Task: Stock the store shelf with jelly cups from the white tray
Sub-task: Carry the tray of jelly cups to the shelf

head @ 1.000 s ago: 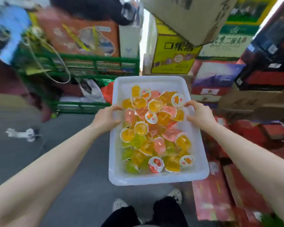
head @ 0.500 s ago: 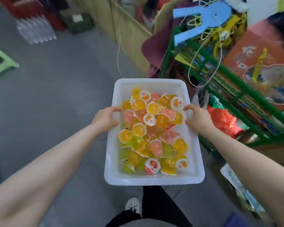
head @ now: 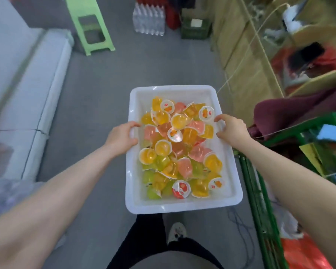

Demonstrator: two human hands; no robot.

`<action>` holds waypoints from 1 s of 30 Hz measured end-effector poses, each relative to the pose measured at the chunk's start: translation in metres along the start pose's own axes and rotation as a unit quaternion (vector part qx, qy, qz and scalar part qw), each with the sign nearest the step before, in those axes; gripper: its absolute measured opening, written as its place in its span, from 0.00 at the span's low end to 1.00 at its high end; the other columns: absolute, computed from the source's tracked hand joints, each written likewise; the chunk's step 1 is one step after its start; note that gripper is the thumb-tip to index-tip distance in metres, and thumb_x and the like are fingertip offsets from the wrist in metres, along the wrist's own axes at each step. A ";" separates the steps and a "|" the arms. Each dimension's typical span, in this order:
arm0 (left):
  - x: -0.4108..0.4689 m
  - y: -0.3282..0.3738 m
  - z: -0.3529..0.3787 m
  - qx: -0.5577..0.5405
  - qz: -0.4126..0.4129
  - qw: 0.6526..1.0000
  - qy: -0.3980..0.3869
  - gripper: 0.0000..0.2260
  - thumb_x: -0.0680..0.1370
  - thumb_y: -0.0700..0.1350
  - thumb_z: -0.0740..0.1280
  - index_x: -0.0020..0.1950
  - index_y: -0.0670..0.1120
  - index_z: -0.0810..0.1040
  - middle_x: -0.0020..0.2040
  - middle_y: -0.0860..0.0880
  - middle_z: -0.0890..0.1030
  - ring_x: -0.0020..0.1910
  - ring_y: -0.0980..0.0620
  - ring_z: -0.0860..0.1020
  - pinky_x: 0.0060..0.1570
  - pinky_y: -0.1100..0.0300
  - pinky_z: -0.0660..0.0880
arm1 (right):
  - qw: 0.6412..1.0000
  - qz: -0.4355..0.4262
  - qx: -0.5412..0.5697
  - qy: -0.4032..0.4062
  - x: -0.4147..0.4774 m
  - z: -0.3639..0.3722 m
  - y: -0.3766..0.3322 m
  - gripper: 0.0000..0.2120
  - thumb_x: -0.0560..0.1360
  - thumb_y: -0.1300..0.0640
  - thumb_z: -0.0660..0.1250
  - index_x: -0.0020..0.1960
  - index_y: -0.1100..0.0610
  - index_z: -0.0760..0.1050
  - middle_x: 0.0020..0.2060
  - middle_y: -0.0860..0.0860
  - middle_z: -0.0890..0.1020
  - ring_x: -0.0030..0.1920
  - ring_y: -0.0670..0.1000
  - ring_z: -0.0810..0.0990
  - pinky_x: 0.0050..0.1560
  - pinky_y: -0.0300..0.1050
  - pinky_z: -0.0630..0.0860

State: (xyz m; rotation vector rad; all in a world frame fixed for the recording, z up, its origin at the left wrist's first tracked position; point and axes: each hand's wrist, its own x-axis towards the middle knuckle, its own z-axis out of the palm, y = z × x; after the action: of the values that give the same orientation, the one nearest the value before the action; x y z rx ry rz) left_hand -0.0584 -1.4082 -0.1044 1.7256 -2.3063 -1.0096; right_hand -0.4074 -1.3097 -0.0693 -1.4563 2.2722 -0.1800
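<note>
**Tray held at both rims**

The left hand (head: 122, 135) curls round one long rim of the white tray (head: 184, 207), and the right hand (head: 231, 129) clamps the opposite rim. The jelly cups (head: 179, 152) lie heaped between the two grips. Just outside the right grip is what looks like a green rack (head: 260, 191), blurred.

Glossy white plastic tray (head: 182, 206), clear shiny plastic jelly cups (head: 179, 150), matt grey floor (head: 105, 94).

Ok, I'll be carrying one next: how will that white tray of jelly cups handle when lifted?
Probably stiff: the white tray shows no sag, gripped only at mid-sides by the left hand and right hand. The jelly cups lie loosely heaped, so tilting would likely slide them toward one end.
</note>
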 end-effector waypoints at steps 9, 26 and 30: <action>0.158 -0.040 -0.101 -0.007 -0.036 0.999 0.038 0.27 0.71 0.41 0.69 0.69 0.57 0.73 0.66 0.48 0.77 0.63 0.43 0.75 0.57 0.54 0.73 | 0.999 -0.033 0.016 -0.012 0.189 -0.023 -0.112 0.17 0.73 0.63 0.69 0.57 0.47 0.72 0.33 0.50 0.74 0.33 0.52 0.76 0.30 0.41 0.66; 0.491 -0.098 -0.263 -0.094 -0.135 0.982 0.090 0.28 0.71 0.39 0.68 0.70 0.57 0.71 0.68 0.50 0.75 0.43 0.47 0.79 0.43 0.57 0.75 | 0.992 -0.117 -0.007 -0.045 0.607 -0.080 -0.311 0.20 0.72 0.63 0.69 0.60 0.46 0.74 0.43 0.55 0.79 0.37 0.55 0.79 0.37 0.52 0.82; 0.566 -0.136 -0.302 -0.118 -0.153 0.977 0.092 0.28 0.71 0.39 0.68 0.69 0.55 0.72 0.67 0.49 0.76 0.58 0.45 0.78 0.56 0.52 0.76 | 0.989 -0.136 -0.033 -0.047 0.695 -0.074 -0.375 0.20 0.72 0.63 0.70 0.60 0.45 0.74 0.45 0.55 0.80 0.39 0.57 0.79 0.39 0.54 0.82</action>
State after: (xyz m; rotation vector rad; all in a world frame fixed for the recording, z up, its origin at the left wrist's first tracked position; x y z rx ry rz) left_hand -0.0163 -2.0619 -0.1172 2.0127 -1.7683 -1.0658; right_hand -0.3719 -2.1014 -0.0772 -1.7689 2.0166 -0.1156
